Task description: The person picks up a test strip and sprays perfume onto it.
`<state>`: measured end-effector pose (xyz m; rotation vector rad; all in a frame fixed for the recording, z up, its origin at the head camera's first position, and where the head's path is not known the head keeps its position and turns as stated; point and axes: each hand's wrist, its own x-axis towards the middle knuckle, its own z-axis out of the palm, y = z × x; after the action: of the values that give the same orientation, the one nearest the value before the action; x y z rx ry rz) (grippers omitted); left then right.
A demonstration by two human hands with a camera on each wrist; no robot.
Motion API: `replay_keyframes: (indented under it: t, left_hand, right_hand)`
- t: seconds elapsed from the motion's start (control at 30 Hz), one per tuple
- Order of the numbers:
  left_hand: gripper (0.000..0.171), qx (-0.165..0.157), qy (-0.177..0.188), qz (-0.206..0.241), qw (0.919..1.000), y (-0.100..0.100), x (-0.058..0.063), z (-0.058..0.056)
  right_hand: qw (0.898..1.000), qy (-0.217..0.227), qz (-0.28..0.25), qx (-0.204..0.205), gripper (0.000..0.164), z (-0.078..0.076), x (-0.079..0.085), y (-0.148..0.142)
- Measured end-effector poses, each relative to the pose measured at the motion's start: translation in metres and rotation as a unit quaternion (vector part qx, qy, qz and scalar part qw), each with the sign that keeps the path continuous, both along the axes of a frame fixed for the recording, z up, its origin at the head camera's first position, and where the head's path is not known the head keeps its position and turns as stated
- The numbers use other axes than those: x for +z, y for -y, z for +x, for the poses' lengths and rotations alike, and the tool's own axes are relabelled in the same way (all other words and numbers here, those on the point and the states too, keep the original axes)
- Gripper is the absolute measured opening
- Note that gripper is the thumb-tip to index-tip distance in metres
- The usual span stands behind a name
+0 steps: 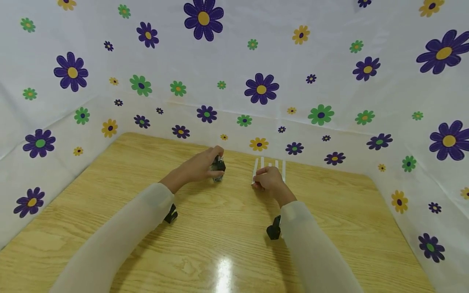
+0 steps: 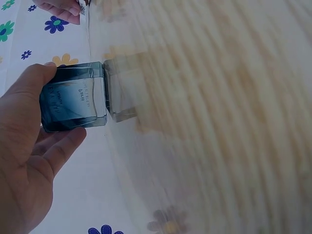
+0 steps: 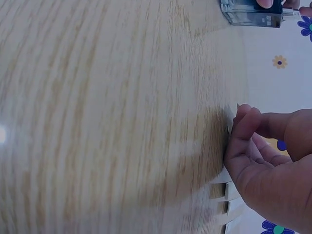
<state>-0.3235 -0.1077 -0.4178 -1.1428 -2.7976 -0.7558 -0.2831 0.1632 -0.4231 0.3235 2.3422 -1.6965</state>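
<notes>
A square blue-green glass perfume bottle [image 1: 219,166] stands upright on the wooden table, gripped by my left hand [image 1: 199,166] between thumb and fingers. Its printed front [image 2: 78,97] faces the left wrist camera, and a pale spray nozzle [image 3: 291,13] shows on top in the right wrist view. To the right of the bottle, my right hand [image 1: 269,179] pinches the near end of a white paper strip [image 1: 255,166] between thumb and fingertips. Several more white strips [image 1: 283,171] lie side by side just behind and right of that hand, partly hidden by it.
The wood-grain table [image 1: 220,228] reaches back to a white cloth backdrop [image 1: 227,57] printed with flowers, which also rises on both sides. Black wrist devices [image 1: 273,230] hang under both sleeves.
</notes>
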Motion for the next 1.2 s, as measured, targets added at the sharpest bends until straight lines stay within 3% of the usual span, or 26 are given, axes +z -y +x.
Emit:
replay_keyframes:
  t: [0.63,0.83,1.03,1.2]
  left_hand:
    - [0.061,0.008,0.024,0.017,0.9995,0.003,-0.009,-0.008]
    - [0.063,0.013,0.028,0.019,0.9994,0.005,-0.01,-0.011]
    - [0.065,0.019,0.039,0.012,0.999,0.005,-0.011,-0.009]
    - [0.07,0.028,0.041,0.009,0.9987,0.008,-0.008,0.0]
  right_hand:
    - [1.0,-0.004,0.016,0.018,0.028,0.001,0.007,-0.007]
    - [0.998,-0.017,0.049,0.048,0.027,0.0,0.009,-0.015]
    - [0.991,-0.068,0.064,0.093,0.029,0.014,0.018,-0.034]
    - [0.987,-0.11,0.062,0.097,0.028,0.035,0.026,-0.053]
